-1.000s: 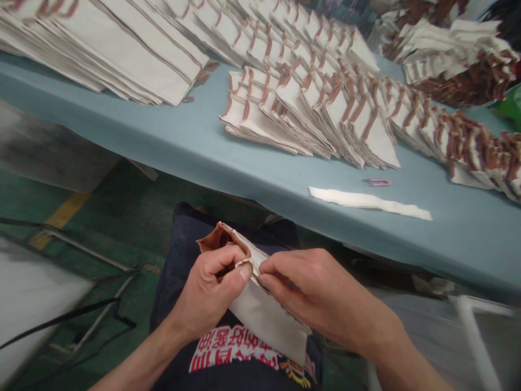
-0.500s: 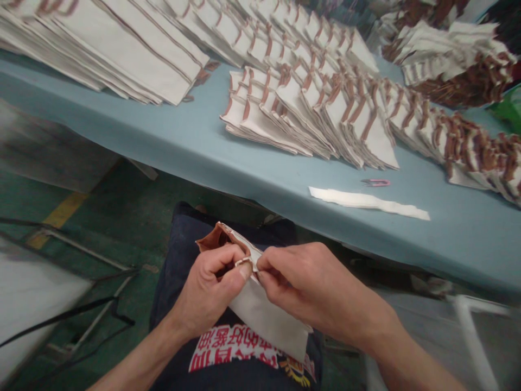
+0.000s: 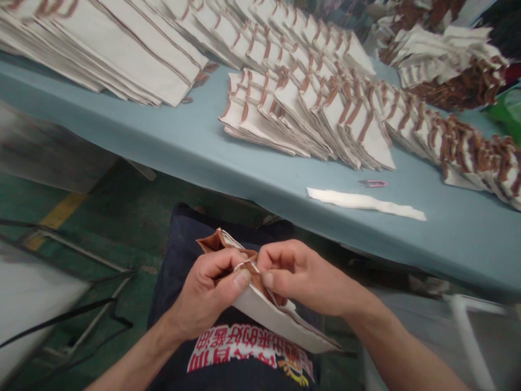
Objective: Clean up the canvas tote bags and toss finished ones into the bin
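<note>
Over the lap [image 3: 173, 266], we find the pouch [image 3: 285, 328], its edge pinched firmly by the left hand [image 3: 214, 285] and right hand [image 3: 303, 274]. We judge it light and soft, best held by that edge. Beyond, we note a strip [image 3: 366, 202], then snips [image 3: 376, 184].

Textile workshop: stacked fabric pieces [image 3: 336, 117]

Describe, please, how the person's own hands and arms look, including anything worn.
The left hand and right hand wear no gloves; no sleeves or watch show on the forearms. The dark blue clothing carries red lettering edged in white and a yellow mark.
</note>
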